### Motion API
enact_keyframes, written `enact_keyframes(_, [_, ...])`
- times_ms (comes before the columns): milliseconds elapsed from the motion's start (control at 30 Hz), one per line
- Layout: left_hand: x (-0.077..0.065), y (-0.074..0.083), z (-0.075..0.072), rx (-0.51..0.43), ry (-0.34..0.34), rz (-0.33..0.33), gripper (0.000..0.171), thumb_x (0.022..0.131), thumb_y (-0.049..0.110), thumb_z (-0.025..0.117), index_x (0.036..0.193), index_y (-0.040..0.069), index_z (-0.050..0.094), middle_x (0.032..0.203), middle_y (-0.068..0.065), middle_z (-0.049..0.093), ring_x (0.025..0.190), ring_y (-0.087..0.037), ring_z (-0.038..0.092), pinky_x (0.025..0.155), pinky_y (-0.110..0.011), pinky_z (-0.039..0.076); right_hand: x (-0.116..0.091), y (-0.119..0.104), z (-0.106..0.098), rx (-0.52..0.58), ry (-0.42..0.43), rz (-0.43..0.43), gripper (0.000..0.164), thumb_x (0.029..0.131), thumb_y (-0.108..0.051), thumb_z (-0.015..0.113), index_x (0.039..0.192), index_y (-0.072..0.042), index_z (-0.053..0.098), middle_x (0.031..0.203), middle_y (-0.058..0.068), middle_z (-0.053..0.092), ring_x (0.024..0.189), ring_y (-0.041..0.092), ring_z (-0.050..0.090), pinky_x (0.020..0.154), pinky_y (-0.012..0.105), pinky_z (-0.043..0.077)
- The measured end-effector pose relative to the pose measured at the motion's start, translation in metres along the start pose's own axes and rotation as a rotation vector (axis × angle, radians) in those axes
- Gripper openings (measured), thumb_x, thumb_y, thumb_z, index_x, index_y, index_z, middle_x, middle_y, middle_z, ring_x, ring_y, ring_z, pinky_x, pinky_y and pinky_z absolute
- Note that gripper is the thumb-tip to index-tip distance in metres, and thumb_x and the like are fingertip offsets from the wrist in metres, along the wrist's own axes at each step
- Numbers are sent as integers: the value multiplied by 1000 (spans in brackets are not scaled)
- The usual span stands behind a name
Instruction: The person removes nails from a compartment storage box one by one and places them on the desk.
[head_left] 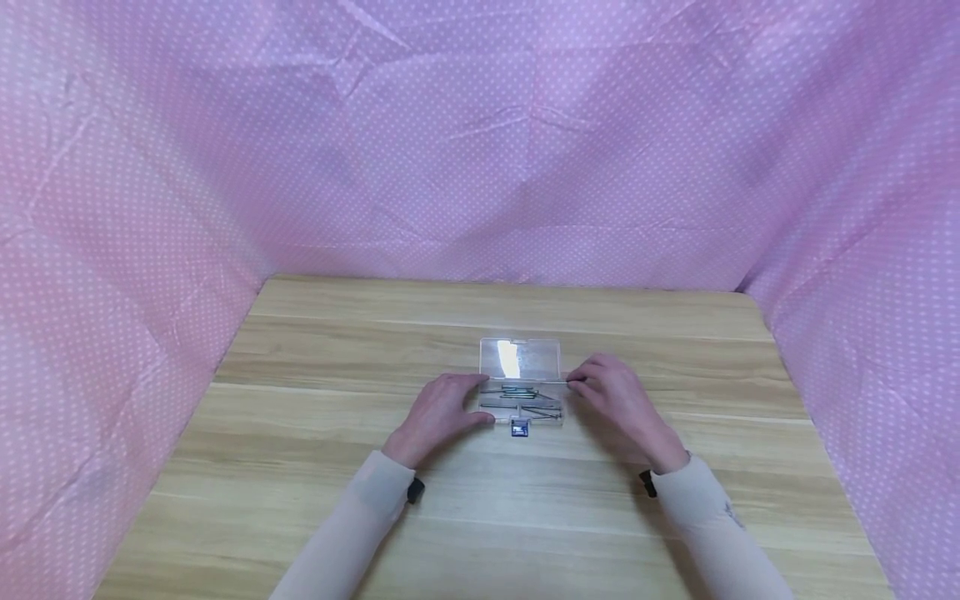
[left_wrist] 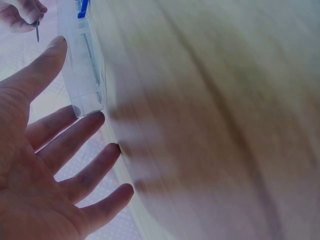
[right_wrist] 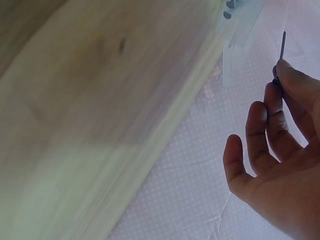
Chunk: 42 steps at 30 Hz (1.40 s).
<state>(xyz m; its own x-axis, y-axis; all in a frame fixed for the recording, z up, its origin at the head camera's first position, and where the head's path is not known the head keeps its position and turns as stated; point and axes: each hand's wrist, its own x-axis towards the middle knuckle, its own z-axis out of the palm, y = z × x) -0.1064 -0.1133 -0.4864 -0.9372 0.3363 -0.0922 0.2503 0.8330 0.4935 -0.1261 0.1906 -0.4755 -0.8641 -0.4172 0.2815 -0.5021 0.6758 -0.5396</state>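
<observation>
By the right grip [head_left: 611, 396], a thin nail [right_wrist: 283, 46] is pinched. Between both grips, other nails [head_left: 519, 393] are held in a clear box [left_wrist: 75, 62], its end flanked by the left grip [head_left: 442, 404], unclenched with fingers spread. Beyond, the opened lid [head_left: 536, 360] is seen; the box is carried by the surface [head_left: 300, 425].

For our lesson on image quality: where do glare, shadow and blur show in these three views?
Head: white glare on the clear lid, soft shadows on the tabletop; left wrist: dark, soft-edged finger shadows on the tabletop, its grain smeared, the left hand sharper; right wrist: tabletop blurred under a broad dim shadow, the right hand and the thin dark rod it pinches clearer.
</observation>
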Motion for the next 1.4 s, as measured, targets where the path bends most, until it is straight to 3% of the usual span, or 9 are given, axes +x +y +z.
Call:
enact_keyframes(300, [1, 3, -1, -4, -33, -21, 72, 81, 39, 89, 141, 10, 63, 137, -10, 67, 126, -29, 61, 109, -46, 49, -11, 13, -10, 8, 40, 18, 13, 86, 2, 81, 95, -6, 78, 96, 6, 72, 91, 26, 68, 83, 47, 58])
enact_keyframes(667, [-1, -1, 0, -17, -37, -29, 77, 81, 41, 89, 144, 10, 60, 141, -9, 64, 129, -30, 59, 111, -48, 47, -17, 28, -21, 9, 26, 107, 10, 90, -1, 78, 98, -6, 78, 102, 10, 73, 99, 32, 67, 90, 53, 57])
enact_keyframes(1400, [-1, -1, -1, -24, -22, -7, 70, 82, 38, 89, 140, 8, 63, 135, -12, 67, 126, -32, 61, 109, -49, 49, -13, 51, -31, -25, -17, 183, 7, 93, -2, 74, 100, -2, 77, 102, 13, 72, 98, 33, 68, 87, 52, 57])
